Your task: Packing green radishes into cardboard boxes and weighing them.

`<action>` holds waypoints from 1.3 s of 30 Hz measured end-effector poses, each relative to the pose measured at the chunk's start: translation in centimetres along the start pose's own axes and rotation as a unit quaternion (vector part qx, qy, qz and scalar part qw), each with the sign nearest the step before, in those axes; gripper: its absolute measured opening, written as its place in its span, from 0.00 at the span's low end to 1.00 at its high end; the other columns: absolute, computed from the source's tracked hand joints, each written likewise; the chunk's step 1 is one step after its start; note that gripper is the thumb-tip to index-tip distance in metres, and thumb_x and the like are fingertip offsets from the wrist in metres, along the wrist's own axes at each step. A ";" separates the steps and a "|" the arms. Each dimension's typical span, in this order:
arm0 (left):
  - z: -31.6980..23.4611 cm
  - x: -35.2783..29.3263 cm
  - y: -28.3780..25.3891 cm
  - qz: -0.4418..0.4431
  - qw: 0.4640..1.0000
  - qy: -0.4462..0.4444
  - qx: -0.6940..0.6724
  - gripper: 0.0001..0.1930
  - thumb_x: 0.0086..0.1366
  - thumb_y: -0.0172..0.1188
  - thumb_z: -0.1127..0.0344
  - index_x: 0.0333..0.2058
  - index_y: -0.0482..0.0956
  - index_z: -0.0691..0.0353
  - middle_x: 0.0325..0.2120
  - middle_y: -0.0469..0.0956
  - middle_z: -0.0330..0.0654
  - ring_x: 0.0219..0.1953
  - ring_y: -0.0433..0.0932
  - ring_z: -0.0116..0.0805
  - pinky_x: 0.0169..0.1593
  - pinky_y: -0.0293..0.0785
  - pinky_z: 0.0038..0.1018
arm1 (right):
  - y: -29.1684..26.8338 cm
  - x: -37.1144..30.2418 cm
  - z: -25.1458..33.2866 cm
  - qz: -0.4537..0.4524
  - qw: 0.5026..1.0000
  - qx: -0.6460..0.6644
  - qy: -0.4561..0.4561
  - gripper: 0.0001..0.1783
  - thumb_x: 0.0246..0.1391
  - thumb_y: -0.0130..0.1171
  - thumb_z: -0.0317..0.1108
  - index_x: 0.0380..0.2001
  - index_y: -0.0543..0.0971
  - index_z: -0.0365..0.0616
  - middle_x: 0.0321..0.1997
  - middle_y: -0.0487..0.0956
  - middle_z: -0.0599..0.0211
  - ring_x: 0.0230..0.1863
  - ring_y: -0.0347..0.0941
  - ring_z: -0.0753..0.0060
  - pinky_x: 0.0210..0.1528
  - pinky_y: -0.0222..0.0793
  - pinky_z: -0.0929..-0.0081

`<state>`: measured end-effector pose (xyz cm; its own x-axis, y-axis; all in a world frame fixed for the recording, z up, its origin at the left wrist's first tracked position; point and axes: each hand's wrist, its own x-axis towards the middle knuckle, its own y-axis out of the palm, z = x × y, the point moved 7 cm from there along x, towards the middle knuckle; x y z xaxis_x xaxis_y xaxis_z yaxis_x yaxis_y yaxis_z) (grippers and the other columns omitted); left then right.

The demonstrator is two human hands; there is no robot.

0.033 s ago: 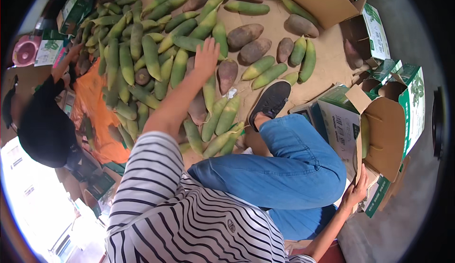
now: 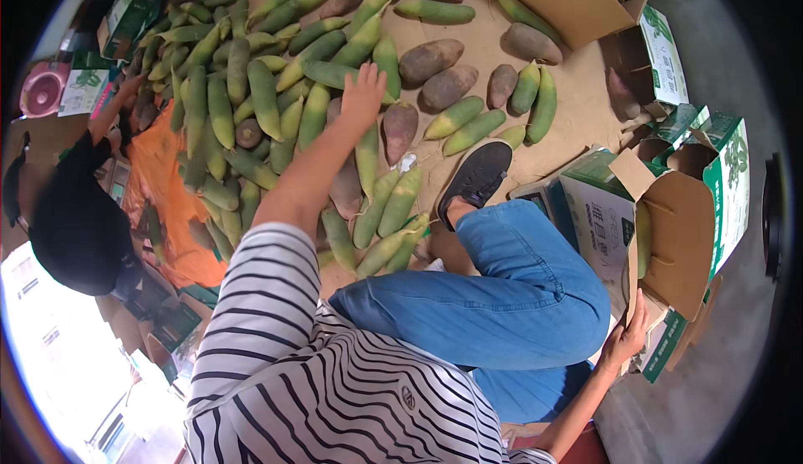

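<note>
My left hand [image 2: 362, 100] reaches over the heap with its fingers stretched out, lying on the end of a long green radish [image 2: 328, 73]. Just right of it, a dark purplish radish [image 2: 400, 132] rests on the cardboard. Low on the right, my right hand [image 2: 627, 337] grips the near edge of a white and green cardboard box [image 2: 595, 213], fingers wrapped round the edge. That box has its flaps up, and a green radish [image 2: 643, 238] shows inside. Several paler green radishes [image 2: 400, 203] lie between my left forearm and my shoe.
A big heap of green radishes [image 2: 219, 112] covers the left. Brown-purple radishes [image 2: 431, 61] are scattered at the back. Open cartons [image 2: 665, 54] stand along the right. Another person in dark clothing [image 2: 79, 225] works at the left beside an orange sheet [image 2: 171, 188].
</note>
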<state>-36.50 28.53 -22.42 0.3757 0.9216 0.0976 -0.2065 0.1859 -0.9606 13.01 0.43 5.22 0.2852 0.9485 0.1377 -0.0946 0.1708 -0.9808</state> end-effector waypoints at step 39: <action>-22.9 4.4 -49.7 -0.363 0.689 0.248 -0.576 0.26 0.45 0.72 0.62 0.44 0.75 0.61 0.42 0.76 0.44 0.42 0.73 0.40 0.45 0.69 0.31 | -0.9 -0.1 0.0 -0.023 0.999 -0.021 -0.012 0.33 0.33 0.52 0.19 0.50 0.75 0.50 0.43 0.76 0.63 0.44 0.73 0.60 0.44 0.72 0.67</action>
<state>-3.87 15.54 19.81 0.3233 0.4452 0.8350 0.9457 -0.1212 -0.3015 13.07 0.16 6.06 0.2658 0.9459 0.1862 -0.0419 0.2043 -0.9780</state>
